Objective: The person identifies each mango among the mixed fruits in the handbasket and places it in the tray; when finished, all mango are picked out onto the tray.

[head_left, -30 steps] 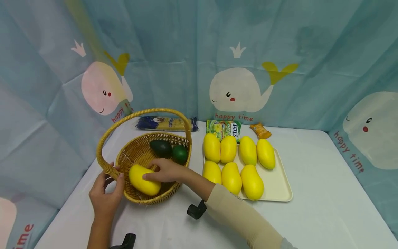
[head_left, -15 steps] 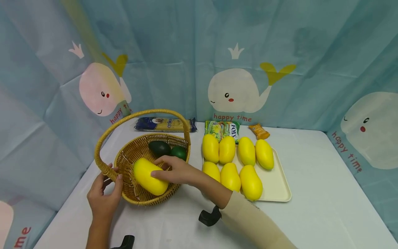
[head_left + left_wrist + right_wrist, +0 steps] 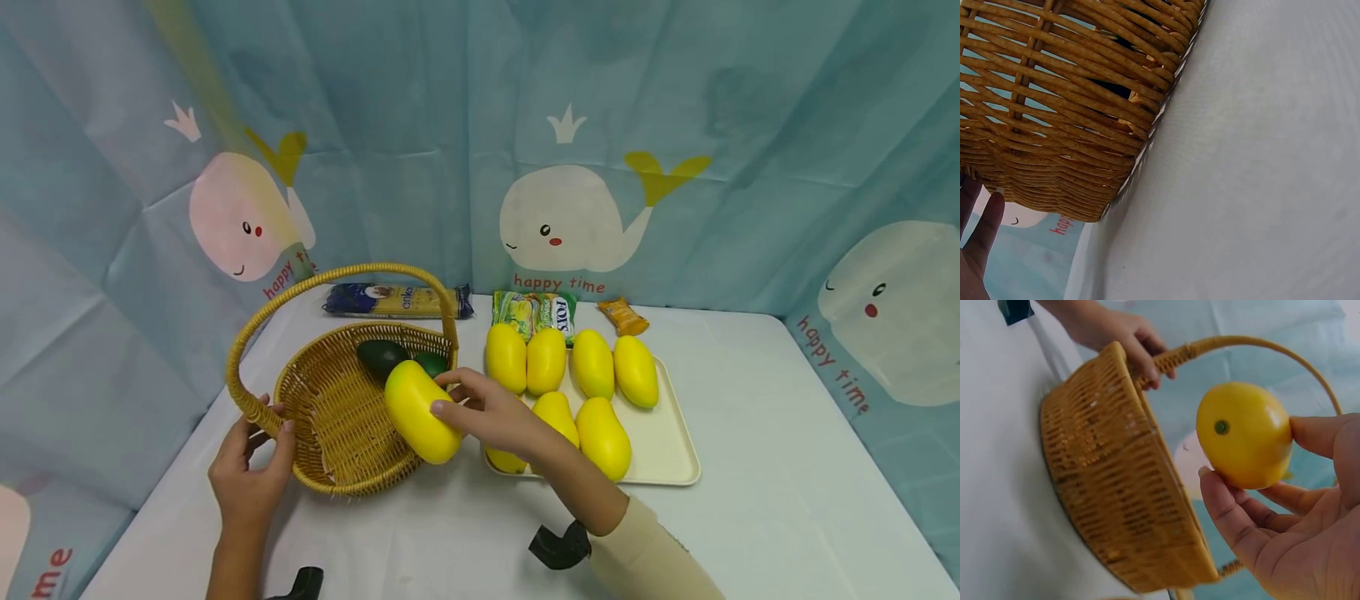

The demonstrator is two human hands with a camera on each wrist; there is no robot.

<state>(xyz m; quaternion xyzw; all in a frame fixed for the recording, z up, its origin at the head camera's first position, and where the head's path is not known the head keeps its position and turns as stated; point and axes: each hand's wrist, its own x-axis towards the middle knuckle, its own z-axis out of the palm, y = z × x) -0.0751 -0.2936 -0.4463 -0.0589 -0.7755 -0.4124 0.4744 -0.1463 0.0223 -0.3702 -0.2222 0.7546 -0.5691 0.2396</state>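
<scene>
A yellow mango is held between the thumb and fingers of my right hand, over the right rim of the wicker basket. In the right wrist view the mango shows its green stem end, up above the basket's side. My left hand grips the basket at the left foot of its handle, thumb on the near side. Two dark green fruits, one like an avocado, lie inside at the back; the mango partly covers the other.
Right of the basket, a cream tray bears several mangoes. Behind stand a blue and yellow packet, a green FOX'S bag and a small orange packet. A printed curtain closes off the back.
My right hand has lifted the mango out of the basket's middle and carried it right to the rim. The left hand keeps its hold on the handle.
</scene>
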